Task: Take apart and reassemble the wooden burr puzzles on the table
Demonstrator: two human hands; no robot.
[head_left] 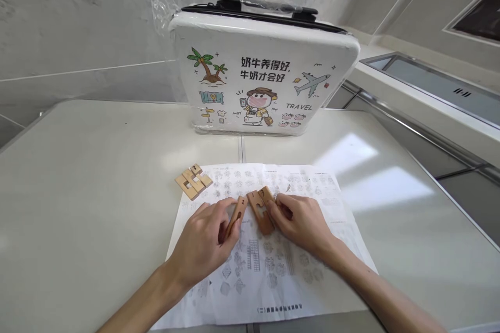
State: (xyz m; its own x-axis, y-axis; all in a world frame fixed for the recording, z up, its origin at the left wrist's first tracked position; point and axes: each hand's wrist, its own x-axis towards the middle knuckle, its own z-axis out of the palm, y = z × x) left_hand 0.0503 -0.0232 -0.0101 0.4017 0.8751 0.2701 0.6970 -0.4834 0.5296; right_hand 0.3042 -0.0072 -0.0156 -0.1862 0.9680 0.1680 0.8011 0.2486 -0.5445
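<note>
My left hand (pixel 205 234) is closed, pinching a notched wooden puzzle piece marked 2 (pixel 241 204) between thumb and fingers, tilted over the sheet. To its right, a piece marked 1 (pixel 253 199) lies on the printed paper sheet (pixel 289 291), with notches along its side. Against it is a piece marked 3 (pixel 265 193), gripped at its right edge by the closed fingers of my right hand (pixel 302 221). The lower ends of these two pieces are partly covered by my right fingers. Several lighter wooden pieces (pixel 200 186) lie together at the sheet's upper left corner, one also marked 3.
A white plastic-wrapped case (pixel 219 36) with cartoon prints and a black handle stands at the back of the white table (pixel 97 182). Behind it rises a grey tiled wall (pixel 78 21). A glass-topped counter (pixel 433 78) runs along the right.
</note>
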